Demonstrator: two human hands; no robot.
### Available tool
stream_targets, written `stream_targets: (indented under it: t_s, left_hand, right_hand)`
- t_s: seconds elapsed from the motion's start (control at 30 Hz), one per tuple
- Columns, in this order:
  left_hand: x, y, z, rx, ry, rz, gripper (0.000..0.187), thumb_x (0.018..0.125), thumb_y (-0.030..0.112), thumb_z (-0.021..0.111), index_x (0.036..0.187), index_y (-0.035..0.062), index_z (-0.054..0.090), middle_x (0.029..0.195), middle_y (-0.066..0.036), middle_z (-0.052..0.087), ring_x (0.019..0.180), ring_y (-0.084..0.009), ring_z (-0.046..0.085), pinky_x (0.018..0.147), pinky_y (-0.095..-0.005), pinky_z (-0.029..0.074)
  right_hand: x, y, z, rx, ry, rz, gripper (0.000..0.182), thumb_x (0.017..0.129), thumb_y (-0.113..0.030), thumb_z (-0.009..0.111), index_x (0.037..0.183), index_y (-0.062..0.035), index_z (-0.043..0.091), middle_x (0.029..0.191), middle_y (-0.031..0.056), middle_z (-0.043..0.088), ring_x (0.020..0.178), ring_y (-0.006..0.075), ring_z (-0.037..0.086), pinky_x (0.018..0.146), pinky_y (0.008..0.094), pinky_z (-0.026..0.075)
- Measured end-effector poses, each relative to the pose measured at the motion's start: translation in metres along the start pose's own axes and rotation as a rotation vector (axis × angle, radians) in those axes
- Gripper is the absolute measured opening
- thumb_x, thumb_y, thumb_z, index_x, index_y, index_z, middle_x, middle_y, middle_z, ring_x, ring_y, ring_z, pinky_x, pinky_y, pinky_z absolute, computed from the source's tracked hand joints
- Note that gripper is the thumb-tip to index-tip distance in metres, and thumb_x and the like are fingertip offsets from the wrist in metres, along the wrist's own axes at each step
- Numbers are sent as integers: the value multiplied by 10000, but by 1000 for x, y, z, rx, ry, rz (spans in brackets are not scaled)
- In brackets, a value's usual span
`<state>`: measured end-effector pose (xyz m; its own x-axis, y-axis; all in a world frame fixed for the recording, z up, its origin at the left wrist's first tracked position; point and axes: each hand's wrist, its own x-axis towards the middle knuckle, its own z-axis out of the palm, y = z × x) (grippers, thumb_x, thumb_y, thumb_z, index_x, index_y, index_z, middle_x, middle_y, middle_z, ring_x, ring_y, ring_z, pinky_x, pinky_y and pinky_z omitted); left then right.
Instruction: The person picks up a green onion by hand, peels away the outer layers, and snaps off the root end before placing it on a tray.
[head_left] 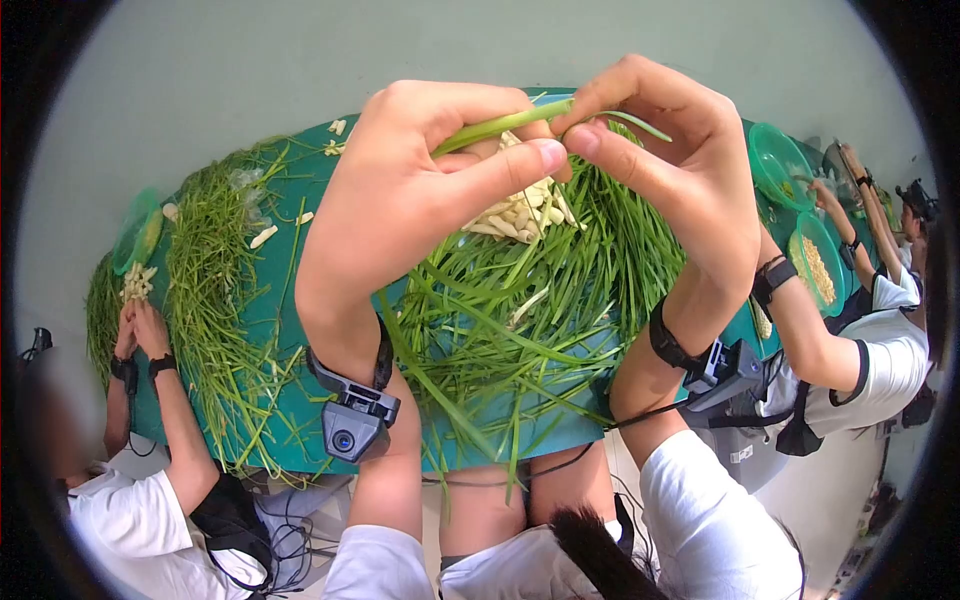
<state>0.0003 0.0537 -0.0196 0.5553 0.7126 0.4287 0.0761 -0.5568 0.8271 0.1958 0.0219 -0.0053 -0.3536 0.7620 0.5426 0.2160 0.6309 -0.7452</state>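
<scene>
Just above the loose heap of short, pale stem pieces [522, 218], the person in front of me has both bare hands raised over one slender green stalk [495, 127]. The left hand [425, 165] has its fingers clamped on the stalk's length, thumb nearly meeting the other thumb; the right hand [672, 145] has thumb and forefinger pinched together on the stalk's far part, a thin leaf end curling out past them. Around the heap, mostly on its near side, a tangle of long green leaves [470, 335] covers much of the teal-green table [565, 440]. Well to the left of the heap, a co-worker's hands [143, 328] touch a small cluster of whitish pieces [138, 284]; well to its right stands a round green plastic bowl [818, 268] of pale bits.
</scene>
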Motion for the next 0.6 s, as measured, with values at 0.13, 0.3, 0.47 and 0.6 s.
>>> stream_targets:
  t_s: [0.13,0.3,0.47,0.6]
  left_hand:
    - [3,-3,-1,-119,-40,51,144,817,107,609,764,-27,611,720,-34,627,671,-59,538,615,-195,406]
    - [1,3,-1,-300,-109,-17,160,749,135,595,683,-11,593,669,-55,621,642,-90,553,615,-212,416]
    - [0,6,-2,-386,-168,29,247,707,234,557,601,11,569,609,-32,568,511,-74,426,486,-218,298]
    - [-3,9,1,-400,-86,36,292,726,303,556,609,36,545,558,24,487,474,-39,326,449,-211,209]
  right_hand:
    - [1,-2,1,79,-43,41,135,860,-17,594,971,57,573,913,92,613,860,143,584,770,279,481]
    - [-1,-7,3,163,-140,75,134,866,-8,570,980,63,565,916,91,588,861,140,569,748,272,475]
    - [-2,-9,5,240,-178,48,159,865,-29,568,998,56,559,902,85,582,825,134,572,724,257,466]
    - [-2,-12,7,250,-63,47,191,873,-74,563,1016,52,548,888,81,576,795,129,577,708,245,461]
